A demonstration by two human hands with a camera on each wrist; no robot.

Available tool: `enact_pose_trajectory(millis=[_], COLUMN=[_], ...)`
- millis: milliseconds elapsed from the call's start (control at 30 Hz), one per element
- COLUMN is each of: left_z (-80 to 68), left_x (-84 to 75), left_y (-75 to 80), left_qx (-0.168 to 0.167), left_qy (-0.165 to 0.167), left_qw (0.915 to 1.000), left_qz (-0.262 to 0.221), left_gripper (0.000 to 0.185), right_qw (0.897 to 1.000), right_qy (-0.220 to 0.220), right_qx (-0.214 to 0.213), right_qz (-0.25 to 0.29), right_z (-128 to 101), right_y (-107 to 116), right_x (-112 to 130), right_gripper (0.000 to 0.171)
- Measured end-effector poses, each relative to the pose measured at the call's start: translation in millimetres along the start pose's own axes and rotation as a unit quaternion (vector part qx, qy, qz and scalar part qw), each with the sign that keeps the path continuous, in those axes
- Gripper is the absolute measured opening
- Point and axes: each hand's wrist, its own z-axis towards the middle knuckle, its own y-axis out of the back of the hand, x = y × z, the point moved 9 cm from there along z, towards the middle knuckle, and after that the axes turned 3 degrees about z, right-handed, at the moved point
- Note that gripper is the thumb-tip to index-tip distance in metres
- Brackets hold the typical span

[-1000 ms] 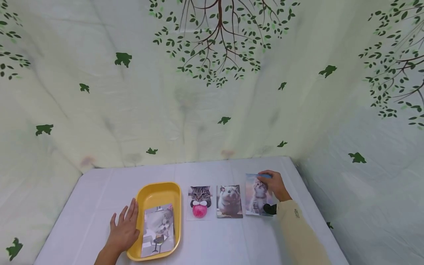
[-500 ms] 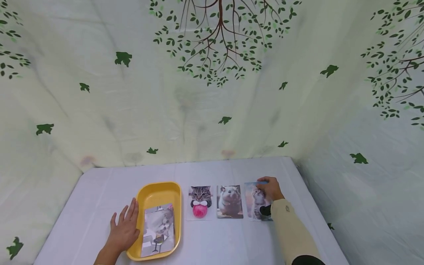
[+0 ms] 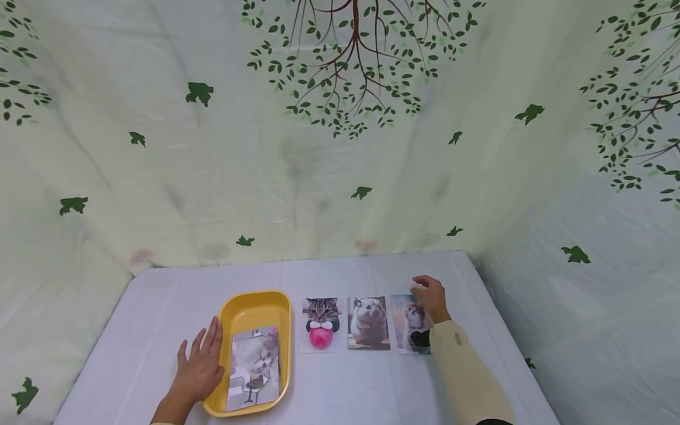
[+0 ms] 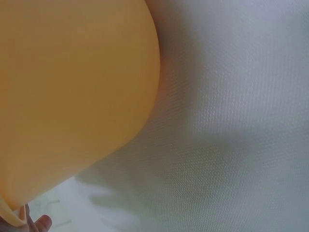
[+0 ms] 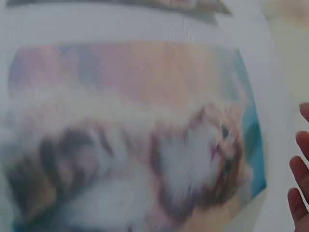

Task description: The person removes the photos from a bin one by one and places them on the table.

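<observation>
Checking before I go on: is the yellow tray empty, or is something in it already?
Not empty. The yellow tray holds one photo card, lying flat in its near half; the left hand rests against its outer wall.

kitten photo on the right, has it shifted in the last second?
Yes. The kitten photo slid left toward the hamster photo, narrowing the gap; the right hand has lifted off its top edge.

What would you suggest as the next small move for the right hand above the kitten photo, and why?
Probably lower the right hand onto the far edge of the kitten photo and pinch it. The fingers hover just off the photo's edge, holding nothing, while the left hand rests flat beside the yellow tray.
</observation>
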Motion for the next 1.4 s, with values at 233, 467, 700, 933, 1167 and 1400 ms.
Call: enact_pose_trajectory(millis=[233, 467, 700, 933, 1167, 1400], left_z=[2.2, 1.4, 1.5, 0.5, 0.2, -0.6], left_x=[-0.7, -0.8, -1.6, -1.2, -1.2, -1.4], left_y=[2.3, -0.2, -0.8, 0.6, 0.6, 0.5], left_qx=[-0.004, -0.013, -0.007, -0.013, -0.015, -0.024], left_qy=[-0.004, -0.007, -0.001, -0.003, -0.004, -0.014], left_qw=[1.0, 0.9999, 1.0, 0.9999, 0.9999, 0.9996], left_qz=[-0.001, -0.001, -0.003, 0.003, 0.005, 0.01], left_gripper=[0.087, 0.088, 0.087, 0.089, 0.09, 0.092], right_qw=[0.993, 0.967, 0.958, 0.94, 0.92, 0.904], right_qy=[0.085, 0.143, 0.145, 0.203, 0.197, 0.153], right_qx=[0.035, 0.156, 0.226, 0.272, 0.332, 0.369], right_qz=[0.074, 0.145, 0.102, 0.027, -0.061, -0.153], right_z=[-11, -37, -75, -110, -135, -149], right_y=[-43, -120, -194, -252, -300, -331], right_x=[65, 126, 159, 182, 190, 186], right_gripper=[0.022, 0.019, 0.016, 0.017, 0.017, 0.018])
